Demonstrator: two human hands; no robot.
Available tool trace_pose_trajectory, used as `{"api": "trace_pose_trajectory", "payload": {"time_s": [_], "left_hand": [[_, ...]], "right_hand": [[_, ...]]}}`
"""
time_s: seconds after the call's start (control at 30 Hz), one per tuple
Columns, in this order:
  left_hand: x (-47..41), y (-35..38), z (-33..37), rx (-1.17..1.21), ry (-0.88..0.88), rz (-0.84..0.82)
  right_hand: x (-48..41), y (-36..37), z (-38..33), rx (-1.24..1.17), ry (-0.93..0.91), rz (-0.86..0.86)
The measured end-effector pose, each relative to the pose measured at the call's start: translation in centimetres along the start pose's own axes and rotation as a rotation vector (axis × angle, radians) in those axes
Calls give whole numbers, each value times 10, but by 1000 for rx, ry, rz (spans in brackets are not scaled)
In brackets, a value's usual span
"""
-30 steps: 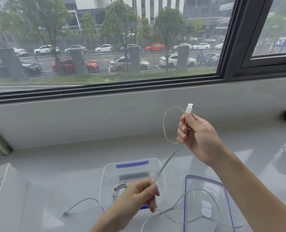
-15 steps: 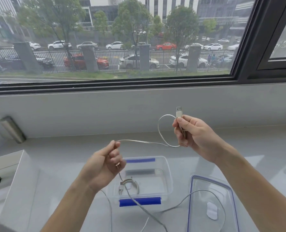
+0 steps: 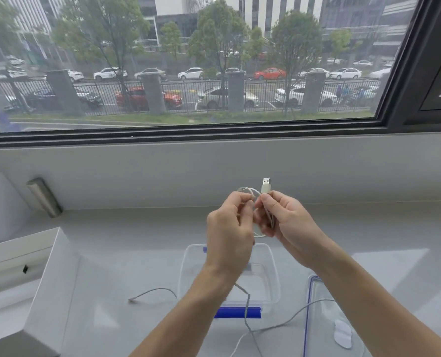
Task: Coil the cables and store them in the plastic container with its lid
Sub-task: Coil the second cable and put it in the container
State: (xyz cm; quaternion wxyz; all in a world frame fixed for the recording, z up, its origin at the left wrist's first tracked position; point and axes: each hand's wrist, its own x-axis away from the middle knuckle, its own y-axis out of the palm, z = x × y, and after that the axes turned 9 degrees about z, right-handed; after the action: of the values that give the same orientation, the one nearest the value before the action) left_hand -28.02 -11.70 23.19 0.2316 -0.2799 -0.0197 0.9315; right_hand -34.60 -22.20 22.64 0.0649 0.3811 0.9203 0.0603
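At the far left of the grey sill [image 3: 126,243] in front of you sits an open white box [image 3: 34,269], and behind it a short metal cylinder [image 3: 44,197] leans against the wall. Moving right, the loose end of the white cable [image 3: 245,309] lies on the sill just left of the container, its small tip [image 3: 131,300] resting on the surface. The clear plastic container [image 3: 271,271] stands open directly below your hands, a blue strip [image 3: 237,312] along its near edge.

Your left hand [image 3: 229,233] is raised above the container, fingers curled shut around the cable; the strand drops from under that wrist, crosses the container's near rim and trails off toward the bottom edge of the view. Your right hand [image 3: 286,222] meets it, the two nearly touching, thumb and forefinger pinched on the cable right under the USB plug [image 3: 265,185], which stands upright above your knuckles. A small loop of cable arcs between the two hands, with another curve showing below them.

Further right, the container's lid [image 3: 314,318], clear with a blue rim, lies flat on the sill beside the container, partly under your right forearm, and a stretch of cable runs over its near-left corner.
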Motion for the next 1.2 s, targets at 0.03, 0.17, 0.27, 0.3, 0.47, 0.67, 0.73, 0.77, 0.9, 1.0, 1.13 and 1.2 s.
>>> {"api": "trace_pose_trajectory", "payload": {"time_s": [0.03,0.17,0.27,0.3,0.47,0.67,0.73,0.77,0.9,1.0,1.13,1.2], "left_hand": [[2,4,-2,-41,47,23],[4,15,-8,-118,84,108],[5,18,-7,-125,63,133],[6,18,-7,-110,46,129],[9,22,-7,-81,43,113],[24,15,-7,90,-96,-16],[30,7,-11,168,-180,-80],[32,3,-15,207,-233,-112],[38,-14,-34,271,-382,-259],[41,-30,-48,234,-394,-367],[39,-56,-65,193,-475,-456],[34,-64,-64,171,-514,-454]], "right_hand": [[1,0,0,-3,-4,1],[4,-2,-1,-41,36,5],[5,-6,1,-175,108,-45],[6,-7,1,-201,120,-60],[9,-5,-2,-201,133,-53],[3,-12,-16,-501,206,90],[0,-17,-21,-560,226,115],[-1,-20,-24,-574,237,125],[-4,-29,-32,-561,264,140],[-7,-34,-36,-529,240,150],[-8,-40,-42,-484,219,125],[-5,-39,-40,-432,234,58]]}}
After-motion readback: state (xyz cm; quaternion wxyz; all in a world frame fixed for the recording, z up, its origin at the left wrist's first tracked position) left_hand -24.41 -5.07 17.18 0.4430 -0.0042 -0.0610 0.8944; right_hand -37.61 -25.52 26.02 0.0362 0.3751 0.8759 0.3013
